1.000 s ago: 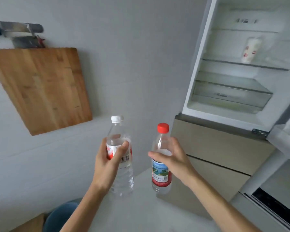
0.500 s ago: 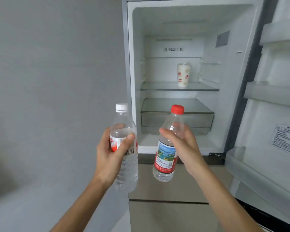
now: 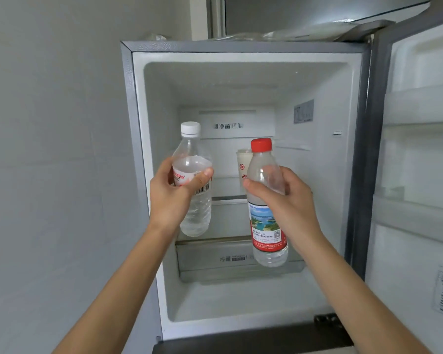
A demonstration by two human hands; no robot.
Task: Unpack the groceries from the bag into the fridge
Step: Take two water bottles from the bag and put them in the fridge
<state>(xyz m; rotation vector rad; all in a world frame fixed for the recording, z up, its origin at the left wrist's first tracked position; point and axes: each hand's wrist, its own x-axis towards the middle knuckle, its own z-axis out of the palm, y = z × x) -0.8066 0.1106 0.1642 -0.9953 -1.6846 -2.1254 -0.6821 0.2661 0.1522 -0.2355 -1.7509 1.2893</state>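
I hold two water bottles up in front of the open fridge [image 3: 149,175], one in each grip. The white-capped bottle [image 3: 195,200] sits upright in my left hand [image 3: 173,194], whose fingers wrap the back of it while the thumb presses across the label near the barcode; its neck and cap rise above the grip and its clear, ribbed lower half hangs below. The red-capped bottle [image 3: 265,226] is in my right hand [image 3: 284,200], tilted a little, gripped around its shoulder just under the cap, with most of the body and the label hanging free beneath the thumb. Both grips are closed snugly on their bottles, and the two bottles are near each other but apart. The left label is red and white, with letters ending in "aha" showing past my palm. The right label carries a picture of a lake with green islands above a red band of small print and a QR code, too fine to read. Behind the bottles, a white cup [image 3: 242,166] with red emblems stands on the glass shelf [image 3: 228,198], partly hidden by the red-capped bottle. The back wall reads "DEO" beside a Chinese character, and the drawer [image 3: 215,261] below bears more characters.
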